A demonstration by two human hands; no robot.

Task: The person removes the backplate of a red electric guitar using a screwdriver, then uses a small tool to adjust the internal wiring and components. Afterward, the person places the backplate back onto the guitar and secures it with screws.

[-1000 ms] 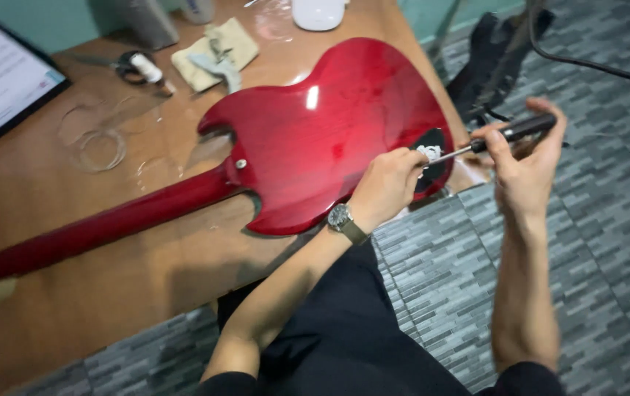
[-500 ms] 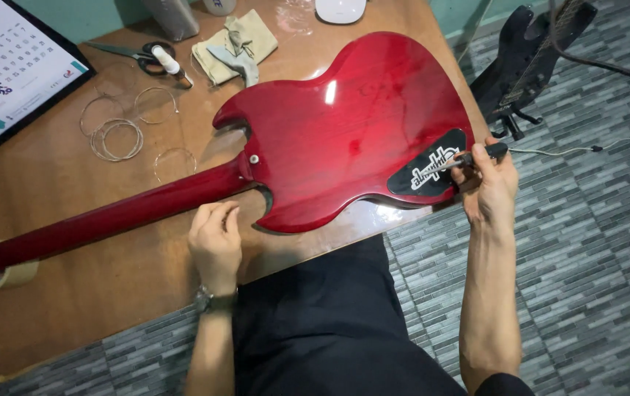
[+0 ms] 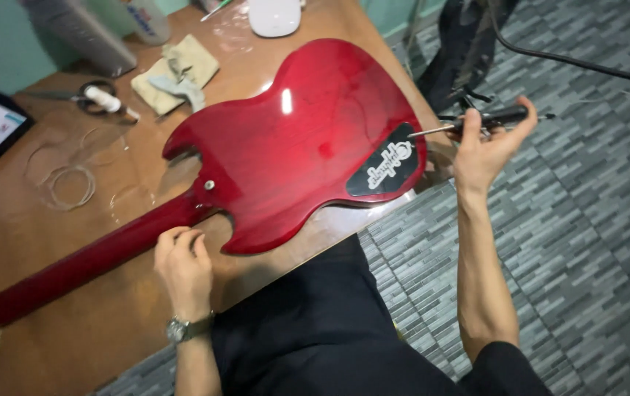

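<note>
A red electric guitar (image 3: 293, 147) lies face down, neck toward the left hand (image 3: 183, 268) loosely curled beside it, while the right hand (image 3: 487, 147) pinches a screwdriver (image 3: 476, 122) just right of the body

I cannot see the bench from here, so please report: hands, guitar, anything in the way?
Right hand holds screwdriver, off the guitar. Left hand rests at red guitar neck joint. Guitar face down on table. Nothing over black cover plate.

Worn on the head, looking steeply down, close over the bench (image 3: 73, 323) edge and tiled floor (image 3: 594, 242).
</note>
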